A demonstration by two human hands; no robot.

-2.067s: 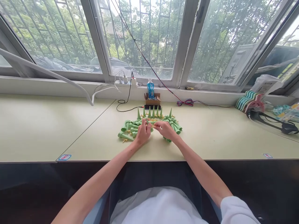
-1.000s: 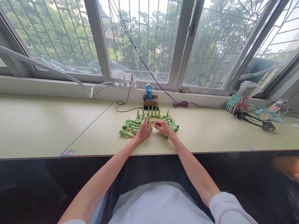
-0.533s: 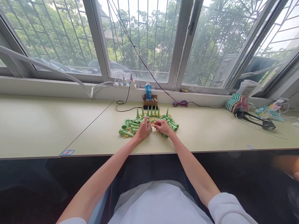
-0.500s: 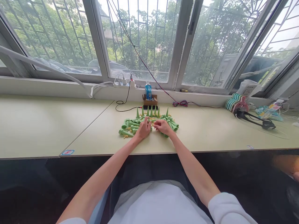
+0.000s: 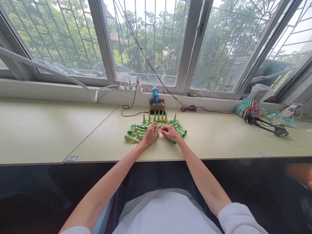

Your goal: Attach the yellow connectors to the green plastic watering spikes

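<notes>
My left hand [image 5: 150, 134] is closed, with a bit of a green cone [image 5: 158, 134] showing at its right side; the fingers hide most of that cone. Close beside it, my right hand [image 5: 170, 132] pinches a small yellow piece [image 5: 160, 131] between thumb and fingertips, facing the left hand. Loose green cones [image 5: 132, 138] lie in a heap around the left hand, with small yellow pieces among them. More green cones [image 5: 180, 130] are piled by the right hand. Behind the hands, several green cones [image 5: 154, 116] stand upright in a row.
A phone [image 5: 159, 112] on a cable lies behind the upright cones, near a small cardboard box [image 5: 157, 106] and a blue-labelled bottle [image 5: 155, 95]. A coiled cable [image 5: 190, 108] rests by the sill. Hangers [image 5: 244, 107] and a black strapped device [image 5: 265, 124] are at right.
The camera view has shifted slightly. Both hands stay in nearly the same place and pose among the cones.
</notes>
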